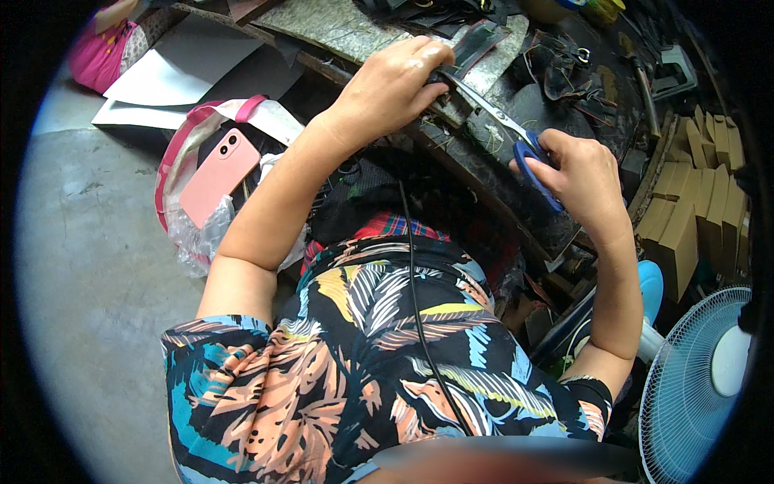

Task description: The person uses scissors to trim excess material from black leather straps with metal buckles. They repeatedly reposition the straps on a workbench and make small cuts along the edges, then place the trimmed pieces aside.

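My right hand (587, 176) is closed in the blue handles of a pair of scissors (501, 118). Their metal blades point left toward my other hand and look parted. My left hand (393, 87) is pinched on a dark, flat, leather-like piece (479, 47) over the bench edge. Part of that piece sticks out past the fingers, away from me. Scissor tips meet the dark material beside my left fingertips, where the exact contact is hard to make out.
The worn workbench (322, 28) carries dark scraps and strapped pieces (556, 68). A hammer-like tool (645, 89) lies at far right. Cardboard boxes (673, 234) and a fan (701, 387) stand at right. At left are a pink phone (219, 177), a bag (165, 189) and white sheets (185, 73).
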The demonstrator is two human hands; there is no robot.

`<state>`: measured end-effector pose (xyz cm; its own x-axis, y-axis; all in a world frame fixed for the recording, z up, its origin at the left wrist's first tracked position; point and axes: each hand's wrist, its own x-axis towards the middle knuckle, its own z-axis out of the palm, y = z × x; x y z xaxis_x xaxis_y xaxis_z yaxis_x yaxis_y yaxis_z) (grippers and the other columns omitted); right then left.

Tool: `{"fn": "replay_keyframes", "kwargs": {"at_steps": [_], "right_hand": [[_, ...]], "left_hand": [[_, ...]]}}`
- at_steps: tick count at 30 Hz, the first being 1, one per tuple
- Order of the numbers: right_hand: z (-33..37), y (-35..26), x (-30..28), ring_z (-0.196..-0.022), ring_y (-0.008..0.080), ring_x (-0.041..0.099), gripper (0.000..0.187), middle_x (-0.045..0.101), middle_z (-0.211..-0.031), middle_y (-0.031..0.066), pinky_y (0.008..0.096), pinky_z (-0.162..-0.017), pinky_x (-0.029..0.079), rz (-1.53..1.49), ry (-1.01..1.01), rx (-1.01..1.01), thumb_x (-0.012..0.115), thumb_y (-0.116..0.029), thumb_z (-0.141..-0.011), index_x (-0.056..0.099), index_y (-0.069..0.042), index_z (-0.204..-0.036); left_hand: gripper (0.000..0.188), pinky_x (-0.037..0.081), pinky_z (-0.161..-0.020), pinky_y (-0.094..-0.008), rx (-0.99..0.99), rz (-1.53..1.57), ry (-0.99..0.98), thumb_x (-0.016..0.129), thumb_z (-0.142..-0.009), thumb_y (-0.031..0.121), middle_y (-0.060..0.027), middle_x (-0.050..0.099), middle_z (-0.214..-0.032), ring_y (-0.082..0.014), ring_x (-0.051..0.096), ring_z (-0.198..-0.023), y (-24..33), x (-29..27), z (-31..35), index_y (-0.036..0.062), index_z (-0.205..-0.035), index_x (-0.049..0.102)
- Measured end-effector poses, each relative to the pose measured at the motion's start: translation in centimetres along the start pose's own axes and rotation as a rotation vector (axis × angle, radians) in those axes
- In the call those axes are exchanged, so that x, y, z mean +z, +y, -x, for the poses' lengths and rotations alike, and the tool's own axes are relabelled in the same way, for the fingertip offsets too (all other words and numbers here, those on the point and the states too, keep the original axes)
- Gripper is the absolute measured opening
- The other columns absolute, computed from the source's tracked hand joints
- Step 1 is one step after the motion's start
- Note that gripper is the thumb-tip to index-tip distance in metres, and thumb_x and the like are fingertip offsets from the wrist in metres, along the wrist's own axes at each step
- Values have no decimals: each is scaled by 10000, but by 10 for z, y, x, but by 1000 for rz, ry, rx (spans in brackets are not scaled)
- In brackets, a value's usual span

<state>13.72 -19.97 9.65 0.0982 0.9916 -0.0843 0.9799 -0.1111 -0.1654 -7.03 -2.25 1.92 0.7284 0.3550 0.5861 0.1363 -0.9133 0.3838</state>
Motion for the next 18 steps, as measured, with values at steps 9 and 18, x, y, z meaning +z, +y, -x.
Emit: {"fn": "replay_keyframes", "kwargs": {"at_steps": [9,18], "right_hand": [[7,8,7,-683,339,682,288,671,-715,160,420,-642,514,10,70,27,765,-321,-818,695,-51,-891],[6,7,10,-695,337,713,373,698,-718,161,438,-645,553,28,40,23,766,-445,-825,700,-79,-865]], "left_hand": [[148,565,-865,-383,109,-95,-145,691,-794,6,-124,649,-1066,-315,677,-958,-3,-9,3,-9,-938,658],[154,565,-796,-385,144,-132,-9,624,-832,-28,-146,617,-964,-332,668,-908,-16,5,-6,-18,-983,604]]}}
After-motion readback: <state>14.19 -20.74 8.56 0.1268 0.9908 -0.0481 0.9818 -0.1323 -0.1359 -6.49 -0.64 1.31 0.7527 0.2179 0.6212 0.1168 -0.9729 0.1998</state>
